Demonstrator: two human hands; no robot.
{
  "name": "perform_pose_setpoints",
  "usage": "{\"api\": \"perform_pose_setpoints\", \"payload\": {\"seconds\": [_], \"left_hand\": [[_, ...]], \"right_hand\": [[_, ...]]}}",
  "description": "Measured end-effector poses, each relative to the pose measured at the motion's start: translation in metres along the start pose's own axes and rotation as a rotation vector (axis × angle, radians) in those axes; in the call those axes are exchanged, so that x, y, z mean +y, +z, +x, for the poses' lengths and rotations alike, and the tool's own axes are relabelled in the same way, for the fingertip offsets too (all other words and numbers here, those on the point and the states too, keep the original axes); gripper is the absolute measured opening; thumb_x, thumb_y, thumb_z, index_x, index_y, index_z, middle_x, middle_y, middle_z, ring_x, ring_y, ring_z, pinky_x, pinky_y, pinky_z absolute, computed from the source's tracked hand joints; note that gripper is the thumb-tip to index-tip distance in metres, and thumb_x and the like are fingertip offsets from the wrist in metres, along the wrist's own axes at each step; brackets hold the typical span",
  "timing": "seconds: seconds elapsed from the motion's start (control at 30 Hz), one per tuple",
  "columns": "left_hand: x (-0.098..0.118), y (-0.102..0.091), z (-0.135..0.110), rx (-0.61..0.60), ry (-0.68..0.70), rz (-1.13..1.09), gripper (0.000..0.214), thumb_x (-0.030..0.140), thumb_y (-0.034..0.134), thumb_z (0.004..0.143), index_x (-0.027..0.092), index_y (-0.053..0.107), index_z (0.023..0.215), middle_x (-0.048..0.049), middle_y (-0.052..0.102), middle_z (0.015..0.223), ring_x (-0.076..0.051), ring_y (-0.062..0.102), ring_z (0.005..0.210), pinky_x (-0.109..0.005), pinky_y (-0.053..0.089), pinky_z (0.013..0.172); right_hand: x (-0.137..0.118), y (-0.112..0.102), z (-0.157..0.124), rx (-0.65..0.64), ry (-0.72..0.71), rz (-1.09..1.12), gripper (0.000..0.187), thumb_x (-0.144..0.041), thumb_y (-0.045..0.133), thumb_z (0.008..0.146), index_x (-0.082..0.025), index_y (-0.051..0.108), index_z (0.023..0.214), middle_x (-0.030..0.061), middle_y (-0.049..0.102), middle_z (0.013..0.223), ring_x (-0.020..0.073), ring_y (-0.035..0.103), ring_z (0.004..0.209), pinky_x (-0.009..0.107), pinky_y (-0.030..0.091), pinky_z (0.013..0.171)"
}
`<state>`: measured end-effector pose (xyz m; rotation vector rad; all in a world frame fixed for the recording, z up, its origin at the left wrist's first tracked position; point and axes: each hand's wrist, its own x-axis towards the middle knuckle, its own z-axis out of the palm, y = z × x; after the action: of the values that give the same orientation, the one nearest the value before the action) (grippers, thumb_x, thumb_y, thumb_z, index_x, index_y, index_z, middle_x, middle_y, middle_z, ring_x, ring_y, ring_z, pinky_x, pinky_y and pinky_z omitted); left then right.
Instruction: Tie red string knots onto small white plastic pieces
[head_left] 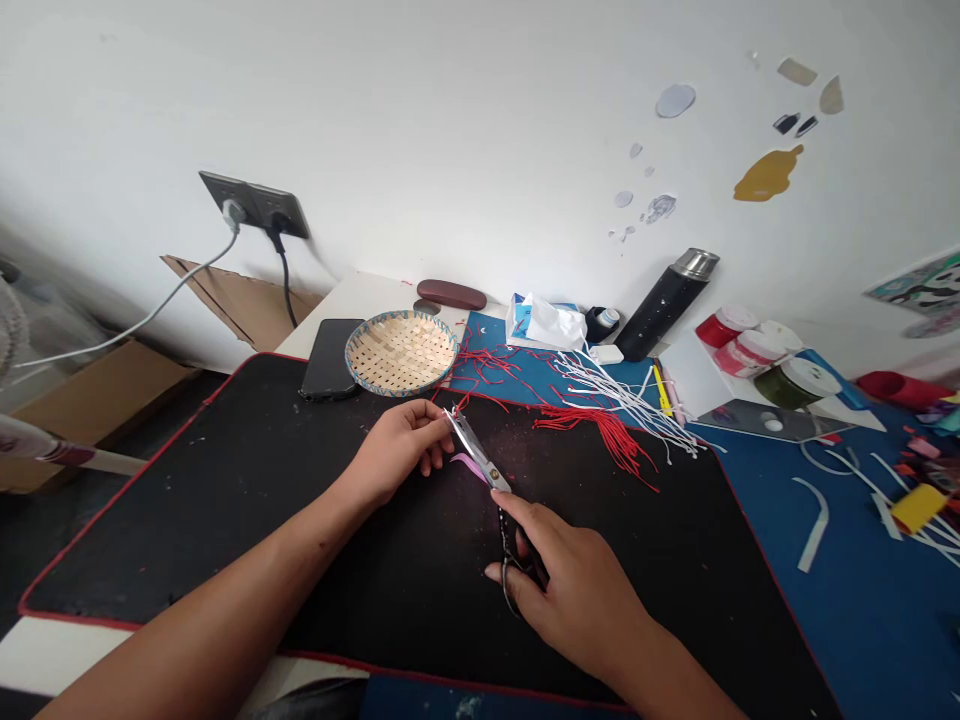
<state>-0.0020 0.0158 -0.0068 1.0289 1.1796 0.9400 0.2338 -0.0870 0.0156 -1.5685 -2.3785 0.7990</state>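
Note:
My right hand [566,565] grips a pair of scissors [495,480] by its dark handles, with the index finger laid along the pivot end. The blades point up and left and look nearly closed. At their tips, my left hand [401,445] pinches something small and whitish, too small to name. A curved purple strip [470,465] shows beside the blades, below the left fingertips. Both hands are over a black mat [262,530] with a red edge. Just beyond the left hand stands a round woven basket [403,352] with a blue-wrapped rim.
A phone [330,357] lies left of the basket. Red cords [600,430] and white cords [622,390] spread at the mat's far right. Behind them are a tissue pack [551,322] and a black thermos [667,305]. Thread spools [757,350] and paper scraps occupy the right side.

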Motion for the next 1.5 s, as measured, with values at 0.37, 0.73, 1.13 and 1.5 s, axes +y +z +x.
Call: {"api": "perform_pose_setpoints", "payload": {"seconds": [0.37,0.73,1.13,1.5], "left_hand": [[-0.001,-0.001,0.0,-0.012,0.009,-0.021,0.027,0.039,0.077,0.08,0.018,0.061,0.078,-0.002,0.068,0.066,-0.011,0.055,0.046,-0.02,0.039,0.039],[0.0,-0.001,0.0,-0.02,-0.002,-0.021,0.027,0.039,0.077,0.08,0.017,0.061,0.077,-0.0021,0.068,0.065,-0.011,0.055,0.046,-0.02,0.039,0.038],[0.001,0.0,0.002,-0.002,-0.017,-0.014,0.022,0.034,0.076,0.079,0.018,0.061,0.074,-0.0028,0.069,0.064,-0.011,0.055,0.045,-0.02,0.039,0.038],[0.0,-0.001,0.002,-0.01,-0.01,-0.011,0.024,0.037,0.076,0.08,0.018,0.062,0.075,-0.0028,0.069,0.065,-0.011,0.056,0.045,-0.02,0.039,0.038]], "right_hand": [[0.001,-0.006,0.002,0.047,-0.03,-0.154,0.058,-0.028,0.063,0.094,-0.026,0.053,0.151,0.0059,0.075,0.105,0.0205,0.071,0.074,0.031,0.044,0.066],[0.002,-0.003,0.007,0.069,-0.084,-0.232,0.054,-0.03,0.061,0.097,-0.024,0.053,0.15,0.0064,0.075,0.104,0.0213,0.071,0.075,0.03,0.044,0.063],[0.004,0.001,0.01,0.088,-0.156,-0.35,0.055,-0.032,0.058,0.099,-0.021,0.05,0.152,0.01,0.075,0.11,0.0219,0.072,0.073,0.03,0.043,0.058],[0.004,-0.002,0.01,0.077,-0.151,-0.392,0.053,-0.031,0.058,0.1,-0.02,0.05,0.151,0.0074,0.074,0.102,0.0208,0.069,0.067,0.031,0.039,0.055]]}}
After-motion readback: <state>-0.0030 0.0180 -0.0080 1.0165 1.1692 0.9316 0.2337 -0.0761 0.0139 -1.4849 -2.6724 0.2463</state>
